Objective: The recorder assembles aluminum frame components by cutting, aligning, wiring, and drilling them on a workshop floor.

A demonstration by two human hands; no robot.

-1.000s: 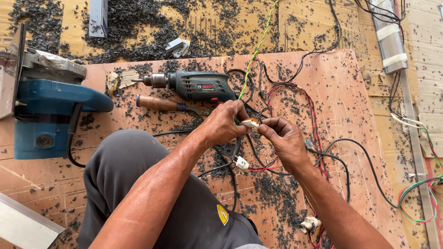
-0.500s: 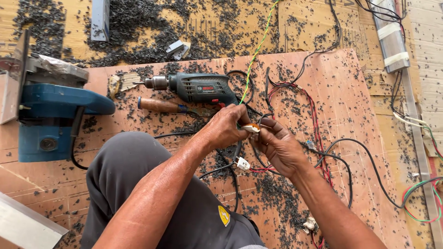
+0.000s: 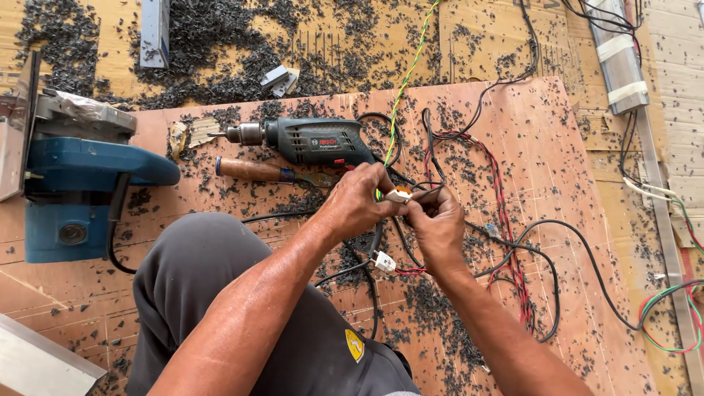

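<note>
A small white connector (image 3: 398,195) with an orange tip sits pinched between both hands, over the board's (image 3: 572,183) middle. The left hand (image 3: 357,202) closes its fingertips on it from the left; the right hand (image 3: 438,227) meets it from the right, fingers curled tight. A green-yellow wire (image 3: 405,77) runs far from it. The drill (image 3: 312,141) lies just beyond.

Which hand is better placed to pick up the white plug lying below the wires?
Probably the right hand: the white plug lies just below it, nearer than the left hand.
</note>
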